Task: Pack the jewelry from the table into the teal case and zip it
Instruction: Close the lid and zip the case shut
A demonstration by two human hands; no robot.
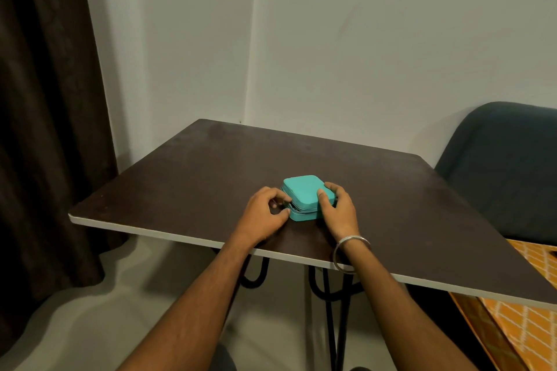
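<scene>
A small square teal case lies near the front middle of the dark table, its lid down. A pale zipper seam runs along its left and front side. My left hand is at the case's left front corner with fingers curled, pinching at the zipper there; the pull itself is too small to make out. My right hand grips the case's right side, thumb on the lid and fingers round the edge. A silver bangle sits on my right wrist. No loose jewelry shows on the tabletop.
The table has a white edge and black metal legs. A dark curtain hangs at the left. A dark blue chair stands beyond the table's right corner, with an orange patterned cloth below it. Grey walls stand behind.
</scene>
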